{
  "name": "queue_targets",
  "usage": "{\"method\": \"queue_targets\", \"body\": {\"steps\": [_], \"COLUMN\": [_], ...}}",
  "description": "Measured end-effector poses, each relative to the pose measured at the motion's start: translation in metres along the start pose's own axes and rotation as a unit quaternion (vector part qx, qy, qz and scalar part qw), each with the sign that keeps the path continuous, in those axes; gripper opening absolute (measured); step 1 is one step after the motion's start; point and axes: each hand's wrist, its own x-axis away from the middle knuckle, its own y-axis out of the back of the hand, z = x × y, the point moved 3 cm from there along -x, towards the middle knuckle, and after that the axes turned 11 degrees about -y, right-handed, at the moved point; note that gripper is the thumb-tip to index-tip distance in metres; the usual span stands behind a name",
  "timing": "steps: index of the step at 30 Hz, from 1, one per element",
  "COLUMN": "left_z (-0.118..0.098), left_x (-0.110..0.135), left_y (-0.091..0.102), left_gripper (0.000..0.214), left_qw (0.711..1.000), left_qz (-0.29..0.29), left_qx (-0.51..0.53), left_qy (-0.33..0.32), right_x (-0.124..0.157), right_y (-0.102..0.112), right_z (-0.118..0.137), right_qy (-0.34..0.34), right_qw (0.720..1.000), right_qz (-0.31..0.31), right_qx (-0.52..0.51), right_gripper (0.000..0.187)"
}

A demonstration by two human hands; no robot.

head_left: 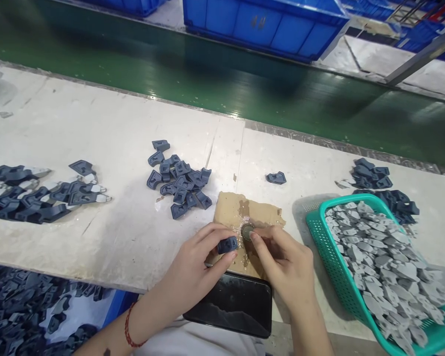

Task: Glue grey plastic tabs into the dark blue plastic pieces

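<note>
Over the cardboard pad (pixel 232 210), my left hand (pixel 193 269) pinches a dark blue plastic piece (pixel 227 244), long axis lying left-right, just left of the small round part (pixel 247 231) that my right hand (pixel 282 264) fingertips grip.

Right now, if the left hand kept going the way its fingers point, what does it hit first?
Likely the right hand: the left hand, pinching a dark blue part, points right, fingertips almost meeting over the cardboard. Depth unclear.
</note>
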Motion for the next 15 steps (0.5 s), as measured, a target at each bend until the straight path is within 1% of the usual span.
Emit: {"method": "queue_targets", "body": {"steps": [3, 5, 8, 9, 11, 13, 15], "left_z": [0.0005, 0.0006, 0.0007, 0.0008, 0.0009, 0.0011, 0.0015], "left_x": [0.0005, 0.0006, 0.0007, 0.0009, 0.0012, 0.0014, 0.0014], "left_y": [-0.0001, -0.0003, -0.0003, -0.0005, -0.0011, -0.0019, -0.0025], "left_gripper": [0.021, 0.021, 0.018, 0.017, 0.016, 0.017, 0.019], "left_qw": [1.000, 1.000, 1.000, 1.000, 1.000, 1.000, 1.000], "left_qz": [0.004, 0.004, -0.001, -0.002, -0.002, 0.001, 0.004], "left_qx": [0.003, 0.002, -0.004, -0.006, -0.008, -0.011, -0.013], "left_qy": [0.005, 0.002, -0.007, -0.009, -0.014, -0.017, -0.017], "right_x": [0.0012, 0.0016, 0.0009, 0.0005, -0.0004, -0.0009, -0.0005], "right_y": [0.0005, -0.0002, 0.0004, 0.0013, 0.0022, 0.0005, -0.0029], "right_z": [-0.0018, -0.0036, -0.0060, -0.0064, -0.0054, -0.0018, 0.0026], "right_qy": [-0.020, -0.039, -0.097, -0.123, -0.163, -0.178, -0.174], "right_qw": [1.000, 0.999, 0.991, 0.983, 0.959, 0.933, 0.919], "right_qz": [-0.017, -0.011, -0.010, -0.017, -0.023, -0.003, 0.020], "right_qx": [-0.012, -0.026, -0.093, -0.135, -0.231, -0.312, -0.352], "right_gripper": [0.016, 0.017, 0.019, 0.019, 0.019, 0.020, 0.020]}}
